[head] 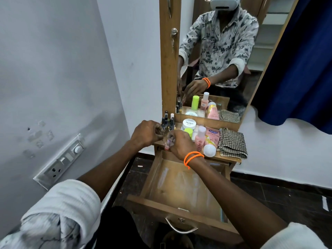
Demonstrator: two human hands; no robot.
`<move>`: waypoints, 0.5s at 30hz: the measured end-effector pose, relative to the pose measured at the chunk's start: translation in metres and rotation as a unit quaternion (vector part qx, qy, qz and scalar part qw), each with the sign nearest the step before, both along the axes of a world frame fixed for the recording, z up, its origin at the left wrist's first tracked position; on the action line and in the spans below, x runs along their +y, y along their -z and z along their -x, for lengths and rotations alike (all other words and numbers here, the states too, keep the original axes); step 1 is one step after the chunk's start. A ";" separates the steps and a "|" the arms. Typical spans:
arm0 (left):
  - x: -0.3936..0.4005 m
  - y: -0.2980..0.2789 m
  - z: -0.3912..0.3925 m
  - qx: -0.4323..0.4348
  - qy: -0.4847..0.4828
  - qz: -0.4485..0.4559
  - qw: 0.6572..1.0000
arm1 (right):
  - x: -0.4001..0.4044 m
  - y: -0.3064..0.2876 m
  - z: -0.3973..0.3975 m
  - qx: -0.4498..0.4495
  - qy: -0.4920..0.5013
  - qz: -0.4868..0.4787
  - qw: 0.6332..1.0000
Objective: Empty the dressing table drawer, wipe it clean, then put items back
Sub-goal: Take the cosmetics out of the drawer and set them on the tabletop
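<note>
The wooden drawer (pixel 143 184) is pulled out below the table top, and I see nothing lying inside it. My right hand (pixel 179 144), with orange bands at the wrist, grips a small pink bottle (pixel 167 146) at the top's front left edge. My left hand (pixel 146 133) is closed around a small item beside a cluster of dark nail polish bottles (pixel 168 122); what it holds is blurred. On the top stand a white jar (pixel 189 124), a lime green cap (pixel 188 131), a pink bottle (pixel 199 139), a pink packet (pixel 212 136), a white ball-shaped lid (pixel 209 150) and a checked cloth (pixel 232 142).
A tall mirror (pixel 219 56) in a wooden frame rises behind the table top. The grey wall on the left carries a switch panel (pixel 62 163). A blue curtain (pixel 301 60) hangs at the right. Dark floor surrounds the table.
</note>
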State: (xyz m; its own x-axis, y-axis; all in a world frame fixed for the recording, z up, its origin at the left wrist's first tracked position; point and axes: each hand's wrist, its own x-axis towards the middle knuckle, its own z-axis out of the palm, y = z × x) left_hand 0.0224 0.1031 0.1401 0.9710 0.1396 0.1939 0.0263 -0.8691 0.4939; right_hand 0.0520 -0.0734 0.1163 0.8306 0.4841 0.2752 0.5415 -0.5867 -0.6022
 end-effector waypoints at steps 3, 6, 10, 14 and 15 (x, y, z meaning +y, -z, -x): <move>0.001 -0.004 -0.007 -0.008 -0.017 -0.003 1.000 | 0.014 -0.020 -0.011 -0.018 0.016 0.009 1.000; 0.001 0.000 -0.013 -0.003 -0.037 0.004 0.999 | 0.025 -0.032 -0.020 -0.008 0.036 0.031 0.999; 0.002 0.006 -0.020 0.000 -0.055 0.005 0.998 | 0.033 -0.036 -0.025 0.006 0.045 0.072 0.996; 0.004 0.008 -0.027 -0.006 -0.063 0.005 0.998 | 0.040 -0.034 -0.028 -0.009 0.057 0.087 0.995; 0.004 0.008 -0.028 -0.004 -0.065 0.007 0.998 | 0.041 -0.034 -0.029 -0.009 0.060 0.089 0.994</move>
State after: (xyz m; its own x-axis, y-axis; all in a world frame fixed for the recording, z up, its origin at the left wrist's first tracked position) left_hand 0.0502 0.1076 0.1322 0.9432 0.2661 0.1988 0.1337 -0.8520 0.5062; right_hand 0.0805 -0.0320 0.1504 0.8814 0.4236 0.2090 0.4702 -0.7447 -0.4736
